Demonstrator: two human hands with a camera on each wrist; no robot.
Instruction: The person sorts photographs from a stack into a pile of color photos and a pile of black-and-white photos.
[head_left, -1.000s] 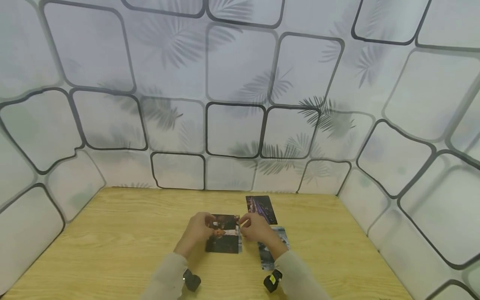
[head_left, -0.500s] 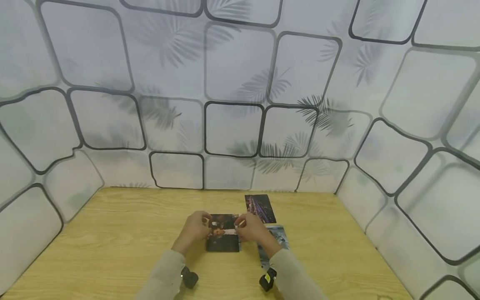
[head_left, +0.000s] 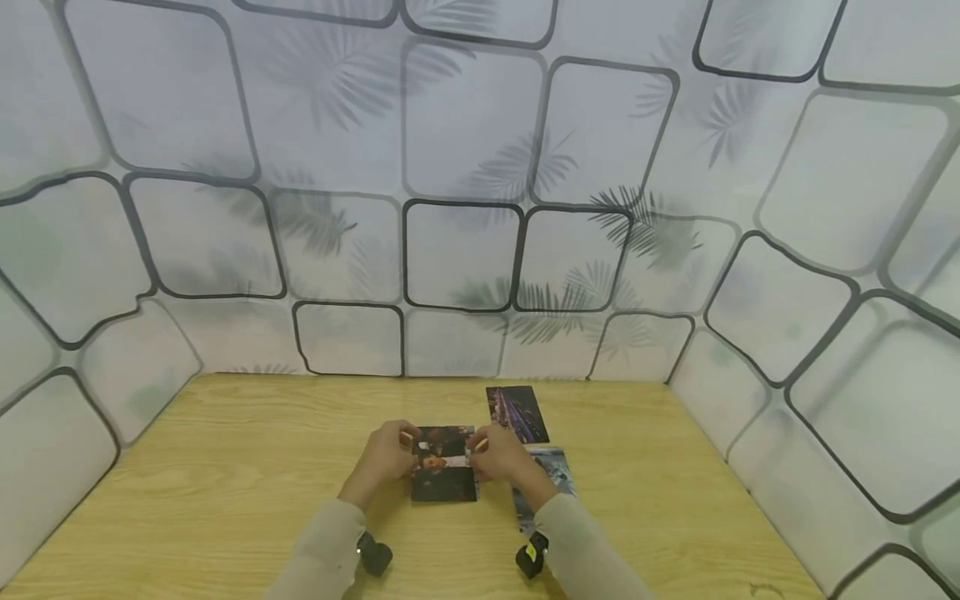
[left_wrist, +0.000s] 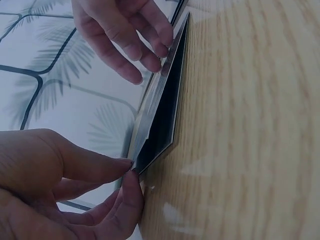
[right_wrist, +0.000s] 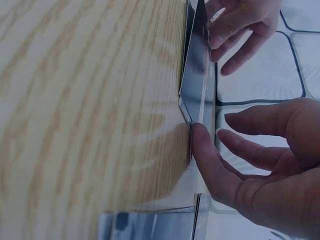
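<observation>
In the head view, a dark photo print (head_left: 444, 483) showing a figure in white lies between the two hands near the table's middle. My left hand (head_left: 386, 458) pinches its left edge; in the left wrist view, thumb and finger meet at the corner of the upper sheet (left_wrist: 156, 107), with a dark gap beneath it. My right hand (head_left: 501, 457) is at the opposite edge. In the right wrist view, one fingertip (right_wrist: 200, 131) touches the print's edge, while the other fingers stay apart from it. A narrow strip of another print shows under the right edge.
Beyond the right hand lies a purple-and-black night-scene print (head_left: 519, 414). A grey-blue print (head_left: 555, 467) lies partly under the right forearm. The wooden table (head_left: 262, 467) meets patterned cloth walls (head_left: 465, 258) at the back and sides.
My right hand has moved slightly left, against the print's right edge. The strip of print showing underneath has narrowed. My left hand stays at the left edge.
</observation>
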